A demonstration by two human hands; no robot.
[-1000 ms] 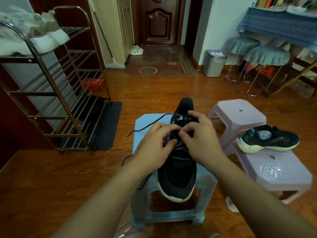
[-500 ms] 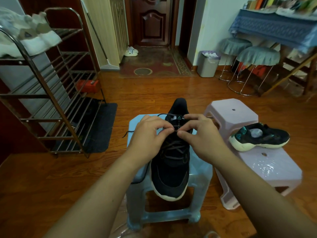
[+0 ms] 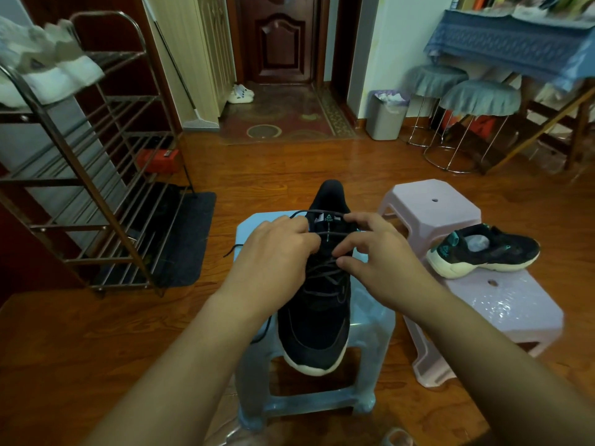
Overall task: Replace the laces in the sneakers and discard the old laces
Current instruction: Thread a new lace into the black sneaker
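Observation:
A black sneaker [image 3: 317, 320] with a white sole lies on the light blue stool [image 3: 370, 320], toe towards me. A dark lace [image 3: 325, 235] crosses its eyelets and stretches across the tongue between my hands. My left hand [image 3: 273, 252] pinches the lace at the sneaker's left side; a loose end [image 3: 230, 251] trails off the stool to the left. My right hand [image 3: 376, 252] holds the lace at the right side, its thumb stretched towards the crossings. The second black sneaker [image 3: 483, 252], without a lace, sits on a pale pink stool [image 3: 502, 304].
A metal shoe rack [image 3: 96, 188] stands on a dark mat at left, with white shoes [image 3: 45, 75] on top. Another pink stool [image 3: 428, 201] is behind. A grey waste bin [image 3: 386, 115] stands by the far wall, next to covered round stools [image 3: 476, 101].
My hands have drawn apart sideways over the tongue, and the lace now stretches between them. The camera has tilted slightly.

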